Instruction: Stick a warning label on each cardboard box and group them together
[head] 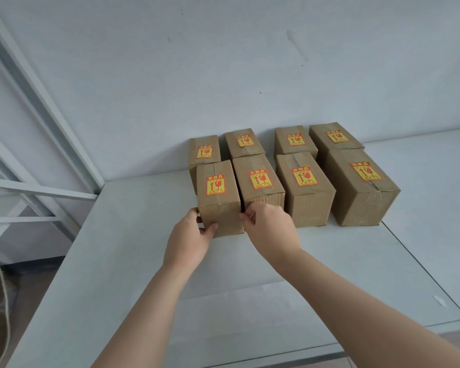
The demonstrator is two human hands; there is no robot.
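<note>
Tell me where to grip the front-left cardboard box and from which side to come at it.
Grip the front-left box by its two narrow side faces, low near the front corners, coming from the front as the left hand and right hand do. It stands tall and tight against the neighbouring box, so probably only the front edge offers the fingers room.

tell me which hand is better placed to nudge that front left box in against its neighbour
Left. The left hand is on the outer side of the front-left box; the right hand sits at the gap.
</note>
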